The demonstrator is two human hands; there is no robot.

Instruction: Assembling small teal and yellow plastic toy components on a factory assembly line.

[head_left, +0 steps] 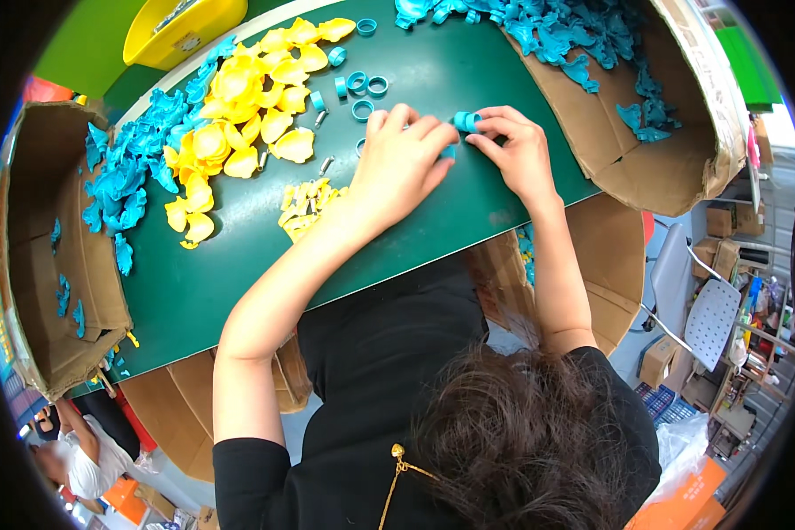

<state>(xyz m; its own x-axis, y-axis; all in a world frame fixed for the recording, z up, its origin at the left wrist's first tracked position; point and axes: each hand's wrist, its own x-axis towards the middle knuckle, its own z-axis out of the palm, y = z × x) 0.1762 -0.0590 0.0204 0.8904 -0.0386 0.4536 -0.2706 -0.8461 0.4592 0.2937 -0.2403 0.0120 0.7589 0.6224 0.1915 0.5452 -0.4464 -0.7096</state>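
Note:
Over the right part of the green table (265,256), my two hands are close together. My right hand (519,157) pinches a short blue ring-shaped part (465,122) between thumb and fingers. Beside it, my left hand (397,163) has its fingers curled around a blue plastic piece (449,152), mostly hidden by them. Several loose blue rings (357,83) lie beyond my left hand, one partly covered by it. Small metal springs or pins (326,165) are scattered left of that hand. Small yellow parts (302,205) form a little pile near my left forearm.
Yellow petal-shaped pieces (238,84) and crumpled-looking blue pieces (128,159) are heaped at left. Cardboard boxes (71,212) flank the table, the right box (627,155) with blue pieces. A yellow bin (181,35) stands at the back. Another person (88,459) is at lower left.

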